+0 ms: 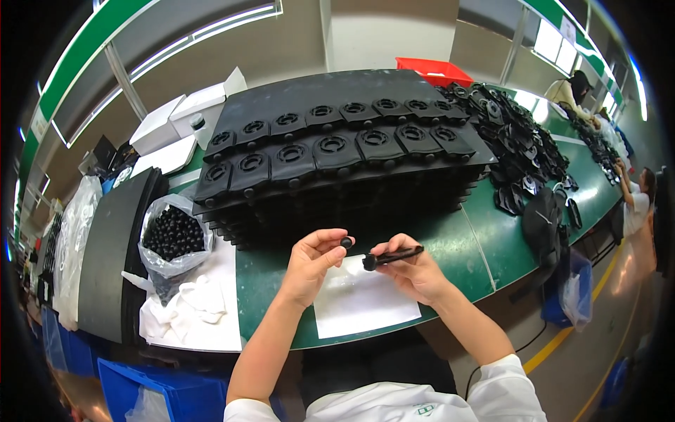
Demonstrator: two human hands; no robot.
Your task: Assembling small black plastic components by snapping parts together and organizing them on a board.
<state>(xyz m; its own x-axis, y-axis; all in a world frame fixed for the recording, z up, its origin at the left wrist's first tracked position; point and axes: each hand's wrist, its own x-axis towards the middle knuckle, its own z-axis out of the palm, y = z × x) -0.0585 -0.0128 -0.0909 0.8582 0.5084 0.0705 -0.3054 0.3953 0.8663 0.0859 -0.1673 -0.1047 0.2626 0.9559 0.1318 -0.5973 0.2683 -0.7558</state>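
My left hand [313, 266] pinches a small round black knob [346, 242] between thumb and fingertips. In my right hand [415, 273] is a flat black plastic part [399, 254], seen nearly edge-on, with a rounded end pointing left. A small gap separates the knob from that part. Both hands are raised over a white sheet of paper [362, 309] on the green table [278, 285]. Just beyond them rises a tall stack of black trays [337, 193], its top one bearing rows of black parts with round rings [330, 144].
An open plastic bag of black knobs [172, 232] stands at left beside white cloths [186, 309]. Loose black parts [503, 133] are heaped at right. A red bin [434, 70] and white boxes [158, 126] sit behind. Blue bins [151, 387] stand below the table. Co-workers [638, 197] are at far right.
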